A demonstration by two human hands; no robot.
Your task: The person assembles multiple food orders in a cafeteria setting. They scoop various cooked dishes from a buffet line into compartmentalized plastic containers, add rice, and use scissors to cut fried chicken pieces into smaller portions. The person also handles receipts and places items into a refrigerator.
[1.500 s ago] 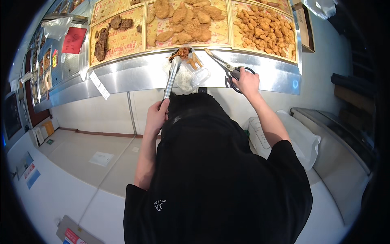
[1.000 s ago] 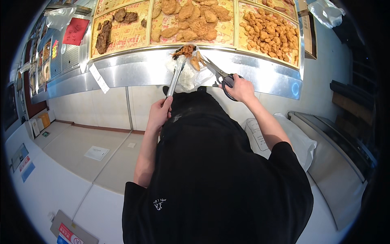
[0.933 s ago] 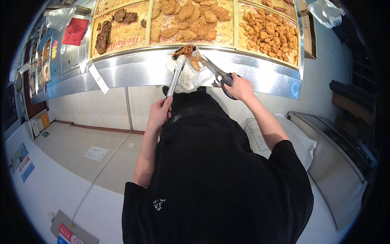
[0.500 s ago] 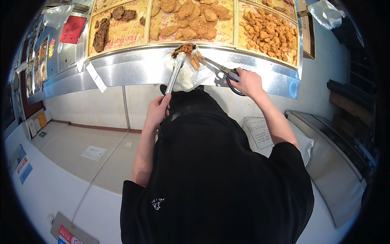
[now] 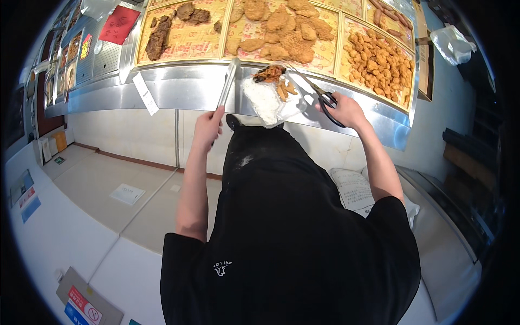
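My left hand (image 5: 208, 129) is closed around metal tongs (image 5: 228, 86), which point away from me just left of a clear plastic container (image 5: 295, 110). Inside the container lie white rice (image 5: 262, 101), dark reddish cooked food (image 5: 269, 73) at the far side and golden fried strips (image 5: 285, 88) on the right. To the right of it, black-handled scissors (image 5: 326, 102) are gripped in my right hand (image 5: 349, 112). Their blades reach toward the container's far right corner; whether they touch the food I cannot tell.
Beyond the steel counter edge (image 5: 181, 86) are trays of dark meat pieces (image 5: 158, 42), fried cutlets (image 5: 287, 35), fried nuggets (image 5: 376, 59) and sausages (image 5: 387, 13). A white paper strip (image 5: 144, 95) and a red card (image 5: 119, 25) are on the left. Plastic bags (image 5: 453, 45) hang far right.
My left hand has drawn the tongs left, off the food in the container. The scissors stay at its right side. The whole view has shifted slightly, so the trays sit further right.
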